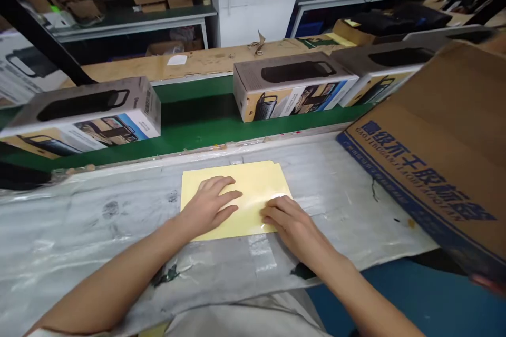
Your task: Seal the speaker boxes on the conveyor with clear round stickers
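Observation:
A yellow backing sheet (253,181), or a thin stack of them, lies flat on the plastic-covered bench in front of me. My left hand (211,202) rests on its left half with the fingers spread, holding nothing. Over the right part of the sheet is my right hand (286,218), its fingers curled and pressed together near the lower right edge. A small bright glint shows by those fingertips. Whatever they pinch, if anything, is too small or hidden to tell.
Printed product boxes stand on the green strip (190,131) behind the bench: one box (134,110) at left, another box (284,84) at centre, more at right. A large brown carton (443,147) with blue lettering leans over the bench's right side. Shelves with cartons stand farther back.

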The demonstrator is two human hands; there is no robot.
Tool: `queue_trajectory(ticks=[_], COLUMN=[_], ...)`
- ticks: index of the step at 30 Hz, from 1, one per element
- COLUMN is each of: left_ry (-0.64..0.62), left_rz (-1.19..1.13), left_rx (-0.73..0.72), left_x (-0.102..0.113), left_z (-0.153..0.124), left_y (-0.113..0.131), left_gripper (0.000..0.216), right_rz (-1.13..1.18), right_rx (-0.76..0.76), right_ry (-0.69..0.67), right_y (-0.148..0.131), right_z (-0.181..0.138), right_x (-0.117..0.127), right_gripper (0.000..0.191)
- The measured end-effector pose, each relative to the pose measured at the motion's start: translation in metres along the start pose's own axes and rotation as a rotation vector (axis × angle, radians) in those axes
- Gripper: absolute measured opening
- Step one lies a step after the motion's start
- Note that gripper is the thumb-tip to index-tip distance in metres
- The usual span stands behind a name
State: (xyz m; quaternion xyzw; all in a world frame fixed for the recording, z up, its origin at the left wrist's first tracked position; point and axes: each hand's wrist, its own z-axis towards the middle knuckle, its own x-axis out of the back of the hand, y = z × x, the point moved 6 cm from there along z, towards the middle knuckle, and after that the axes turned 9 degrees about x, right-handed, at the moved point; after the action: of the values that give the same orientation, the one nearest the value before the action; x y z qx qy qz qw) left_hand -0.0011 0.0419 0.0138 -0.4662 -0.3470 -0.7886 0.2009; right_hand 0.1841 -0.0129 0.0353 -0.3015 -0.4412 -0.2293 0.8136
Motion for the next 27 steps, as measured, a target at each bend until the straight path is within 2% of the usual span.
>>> queue_trajectory(ticks=[6, 11, 15, 21, 24, 27], left_ry=[0.175, 0.312, 0.314, 0.268, 0.225, 0.172], left_rz=[0.028, 0.096, 0.126, 0.154, 0.149, 0.14], left_rx=[-0.091, -0.17, -0.178, -0.115, -0.096, -0.063], left_x=[0.01, -0.014, -0.021, -0.007, -0.002, 0.002], left_z=[0.0, 0.0, -0.001, 0.0, 0.0, -0.001], left_y=[-0.002, -0.026, -0.034, -0.02, -0.014, -0.01], left_gripper=[0.028, 0.041, 0.043, 0.038, 0.032, 0.031], right_rz=[-0.039, -0.18, -0.235, -0.136, -0.072, -0.073], right_rx=[0.016, 0.106, 0.124, 0.078, 0.017, 0.007], right_ry=[0.049, 0.107, 0.157, 0.138, 0.123, 0.086], right_y=[0.001, 0.01, 0.01, 0.005, 0.004, 0.0], right_z=[-0.006, -0.008, -0.01, -0.009, -0.011, -0.012], right_x=[0.001, 0.0, 0.0, 0.001, 0.003, 0.005], right_gripper=[0.018, 0.01, 0.014, 0.017, 0.009, 0.022])
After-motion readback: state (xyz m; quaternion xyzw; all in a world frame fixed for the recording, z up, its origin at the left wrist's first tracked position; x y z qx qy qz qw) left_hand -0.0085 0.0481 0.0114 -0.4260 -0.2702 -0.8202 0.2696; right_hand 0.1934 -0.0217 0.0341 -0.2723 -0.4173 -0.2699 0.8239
